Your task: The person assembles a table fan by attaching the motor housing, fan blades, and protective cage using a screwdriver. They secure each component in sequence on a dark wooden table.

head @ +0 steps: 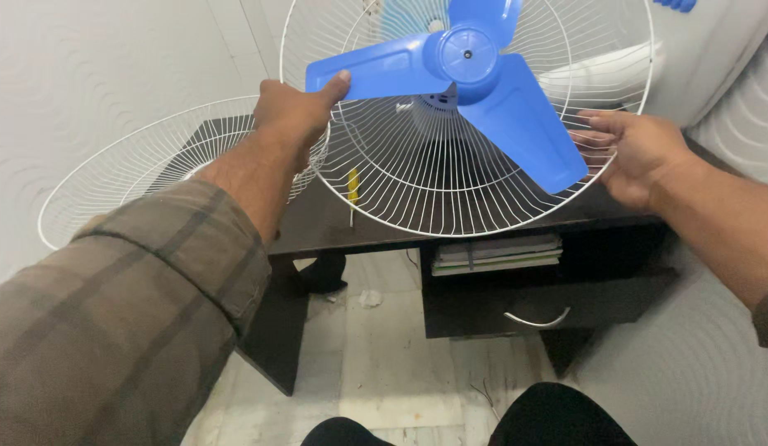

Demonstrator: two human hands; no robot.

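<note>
At top centre I see the glossy blue plastic blade (475,78) inside a round white wire guard (417,186). My left hand (293,111) pinches a blade tip; my right hand (636,153) lies open against the guard's rim.

Between the hands: the three-bladed blue plastic fan rotor (475,74) is filling the space, backed by the round white wire rear guard (433,177), which is blocking any reach straight through.
Left side: the left hand (291,116) is pinching one blade tip; just beside it the loose white wire front guard (128,169) is lying on the dark wooden desk (334,227), crowding that end.
Right side: the right hand (636,153) is touching the guard rim; white wall is closing in behind.
Desk gap: a yellow-handled screwdriver (352,194) is lying below the guard.
Below: pale floor in front of the desk is staying open, the desk drawer (533,306) and stacked papers (495,252) are sitting to the right.
</note>
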